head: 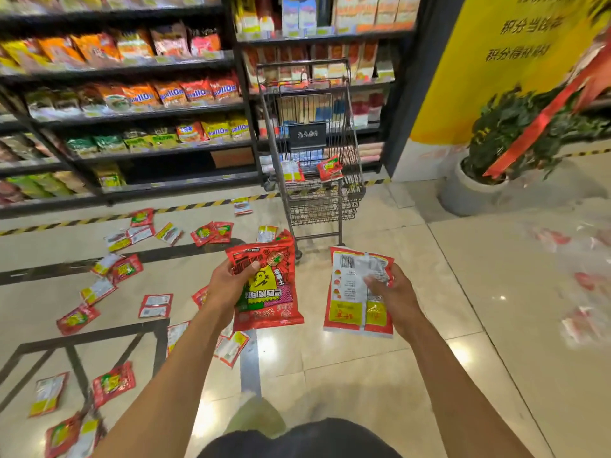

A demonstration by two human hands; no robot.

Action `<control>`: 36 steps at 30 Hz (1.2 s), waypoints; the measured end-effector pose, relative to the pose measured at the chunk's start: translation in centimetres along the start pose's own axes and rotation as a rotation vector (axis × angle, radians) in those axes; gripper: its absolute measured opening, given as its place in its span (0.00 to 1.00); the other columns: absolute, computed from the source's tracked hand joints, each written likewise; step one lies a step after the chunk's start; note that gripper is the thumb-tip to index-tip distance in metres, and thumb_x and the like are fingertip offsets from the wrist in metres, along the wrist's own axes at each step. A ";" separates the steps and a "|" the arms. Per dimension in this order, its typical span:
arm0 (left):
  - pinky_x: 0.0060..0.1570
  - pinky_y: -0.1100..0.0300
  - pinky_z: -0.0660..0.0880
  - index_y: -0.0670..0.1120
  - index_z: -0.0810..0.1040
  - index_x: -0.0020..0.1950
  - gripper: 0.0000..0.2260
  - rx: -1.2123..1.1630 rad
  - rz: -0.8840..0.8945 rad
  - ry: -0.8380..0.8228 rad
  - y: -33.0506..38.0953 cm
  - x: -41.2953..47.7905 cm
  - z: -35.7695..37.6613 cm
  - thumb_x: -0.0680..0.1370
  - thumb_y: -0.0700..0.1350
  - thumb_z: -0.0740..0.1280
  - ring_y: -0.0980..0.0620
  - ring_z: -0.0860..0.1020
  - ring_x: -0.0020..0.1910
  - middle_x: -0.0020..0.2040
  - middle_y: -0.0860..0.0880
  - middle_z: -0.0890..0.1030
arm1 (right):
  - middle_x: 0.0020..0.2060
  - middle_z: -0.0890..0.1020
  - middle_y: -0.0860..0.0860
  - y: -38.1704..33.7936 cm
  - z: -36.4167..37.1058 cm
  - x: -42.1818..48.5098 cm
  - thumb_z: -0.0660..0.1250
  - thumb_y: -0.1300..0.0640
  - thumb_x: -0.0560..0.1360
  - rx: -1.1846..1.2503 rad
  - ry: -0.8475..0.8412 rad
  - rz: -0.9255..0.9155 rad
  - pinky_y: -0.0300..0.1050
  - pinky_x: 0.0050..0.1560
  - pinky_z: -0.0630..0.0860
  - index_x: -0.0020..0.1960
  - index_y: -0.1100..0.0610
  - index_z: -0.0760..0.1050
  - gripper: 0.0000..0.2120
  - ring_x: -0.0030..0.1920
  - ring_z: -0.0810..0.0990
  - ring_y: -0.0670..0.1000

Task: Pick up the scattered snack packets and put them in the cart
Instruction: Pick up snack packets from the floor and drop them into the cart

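Both hands are full. Left hand (231, 282) grips a big red packet (271, 292) by its left edge, thumb over the printed front, fingers curled behind. Right hand (390, 292) pinches a second packet (353, 309) at its right edge, back side with barcode facing up. Both are held in the air side by side, apart, just short of the cart (320, 206). The cart stands straight ahead against the shelves (132, 107), with two small packets (292, 171) lying in its basket. Scattered packets (114, 385) lie on the floor (363, 375), mostly left of the arms and up to the cart's wheels; one sits partly under the left forearm. A potted plant (515, 137) is at right, well clear of the cart.
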State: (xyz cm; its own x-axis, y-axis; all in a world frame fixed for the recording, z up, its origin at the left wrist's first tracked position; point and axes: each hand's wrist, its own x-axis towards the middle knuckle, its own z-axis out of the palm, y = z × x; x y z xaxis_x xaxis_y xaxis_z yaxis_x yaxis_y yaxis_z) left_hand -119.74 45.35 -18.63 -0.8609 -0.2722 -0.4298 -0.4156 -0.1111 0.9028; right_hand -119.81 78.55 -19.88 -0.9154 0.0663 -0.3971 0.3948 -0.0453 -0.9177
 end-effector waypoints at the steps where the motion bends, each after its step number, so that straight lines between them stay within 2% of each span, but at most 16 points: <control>1: 0.53 0.45 0.83 0.47 0.82 0.58 0.09 0.006 -0.001 -0.007 0.3 0.6 0.6 0.79 0.44 0.75 0.43 0.87 0.49 0.50 0.46 0.88 | 0.56 0.87 0.52 -0.3 -0.5 0.6 0.73 0.63 0.79 0.002 0.006 0.000 0.63 0.53 0.85 0.64 0.51 0.78 0.16 0.53 0.88 0.57; 5: 0.55 0.43 0.83 0.47 0.82 0.58 0.10 0.035 -0.017 -0.022 1.5 3.5 3.0 0.78 0.45 0.75 0.42 0.87 0.49 0.51 0.46 0.88 | 0.55 0.87 0.52 -1.6 -1.8 3.6 0.73 0.63 0.78 0.010 0.029 0.000 0.62 0.52 0.85 0.63 0.51 0.78 0.16 0.52 0.88 0.57; 10: 0.51 0.47 0.83 0.47 0.82 0.59 0.10 0.046 -0.007 -0.037 3.3 8.7 5.8 0.78 0.45 0.75 0.44 0.88 0.47 0.50 0.47 0.89 | 0.55 0.88 0.52 -3.1 -2.3 8.8 0.73 0.63 0.78 0.016 0.058 0.010 0.63 0.52 0.85 0.63 0.52 0.78 0.16 0.52 0.88 0.57; 16: 0.36 0.60 0.81 0.49 0.81 0.55 0.07 0.018 -0.016 -0.013 6.6 18.2 8.3 0.79 0.45 0.74 0.51 0.88 0.41 0.45 0.51 0.88 | 0.55 0.88 0.52 -6.0 -1.2 18.7 0.73 0.63 0.78 -0.004 0.064 0.033 0.65 0.53 0.84 0.64 0.52 0.77 0.16 0.52 0.88 0.58; 22: 0.42 0.55 0.82 0.49 0.81 0.56 0.08 -0.004 -0.050 -0.012 11.9 30.0 9.2 0.78 0.45 0.75 0.48 0.88 0.44 0.47 0.48 0.89 | 0.56 0.87 0.51 -11.1 2.1 30.6 0.74 0.63 0.77 -0.066 0.081 0.030 0.65 0.57 0.83 0.64 0.52 0.78 0.18 0.53 0.88 0.56; 27: 0.55 0.42 0.83 0.49 0.81 0.59 0.13 0.018 -0.071 -0.008 15.7 39.0 9.5 0.76 0.48 0.76 0.44 0.87 0.50 0.52 0.47 0.88 | 0.56 0.87 0.51 -14.6 5.1 39.1 0.74 0.63 0.77 -0.098 0.099 0.010 0.61 0.55 0.84 0.64 0.51 0.78 0.18 0.54 0.88 0.56; 31: 0.55 0.41 0.83 0.49 0.81 0.60 0.14 0.031 -0.101 0.015 17.5 44.3 10.6 0.76 0.50 0.76 0.45 0.88 0.49 0.52 0.48 0.88 | 0.56 0.87 0.50 -16.5 6.7 44.5 0.74 0.62 0.78 -0.106 0.070 0.023 0.62 0.56 0.84 0.65 0.51 0.77 0.18 0.54 0.88 0.55; 36: 0.53 0.43 0.83 0.51 0.81 0.58 0.08 0.026 -0.124 0.021 19.1 51.2 13.1 0.80 0.49 0.72 0.47 0.88 0.47 0.48 0.50 0.89 | 0.56 0.87 0.50 -18.8 7.7 52.4 0.73 0.62 0.79 -0.106 0.061 0.057 0.61 0.55 0.84 0.66 0.52 0.76 0.17 0.52 0.88 0.55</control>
State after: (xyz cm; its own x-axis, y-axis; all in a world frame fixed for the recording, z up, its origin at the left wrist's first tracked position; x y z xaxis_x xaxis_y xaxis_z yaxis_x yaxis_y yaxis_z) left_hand -175.67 41.82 -23.60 -0.7965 -0.2776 -0.5372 -0.5258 -0.1208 0.8420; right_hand -175.78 75.22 -23.26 -0.8860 0.1271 -0.4460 0.4552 0.0546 -0.8887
